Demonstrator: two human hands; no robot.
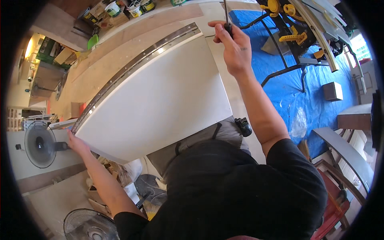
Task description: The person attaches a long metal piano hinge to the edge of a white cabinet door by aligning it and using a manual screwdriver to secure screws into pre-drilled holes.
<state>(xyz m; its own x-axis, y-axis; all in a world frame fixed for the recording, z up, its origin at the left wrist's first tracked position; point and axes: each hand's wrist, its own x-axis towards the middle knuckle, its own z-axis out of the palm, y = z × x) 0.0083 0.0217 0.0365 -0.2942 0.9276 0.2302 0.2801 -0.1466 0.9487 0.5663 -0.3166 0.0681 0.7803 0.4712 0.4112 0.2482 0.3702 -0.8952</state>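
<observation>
A white panel [156, 96] lies across my lap, with a long metal strip hinge [132, 66] running along its far edge. Small holes show along the hinge. At the panel's left end, my left hand [79, 145] is closed around the corner by the hinge's end; part of the fingers is hidden. Raised beyond the panel's far right corner, my right hand [237, 48] grips the dark handle of a screwdriver [227, 25]. Its thin shaft points up and away, its tip out of view. The right hand stands apart from the panel.
A folding workbench [298, 44] with yellow clamps stands on a blue plastic sheet [312, 76] at the far right. Buckets [114, 9] line the far wall. Fans [40, 144] stand at the left. A red wooden chair [330, 196] is at the near right.
</observation>
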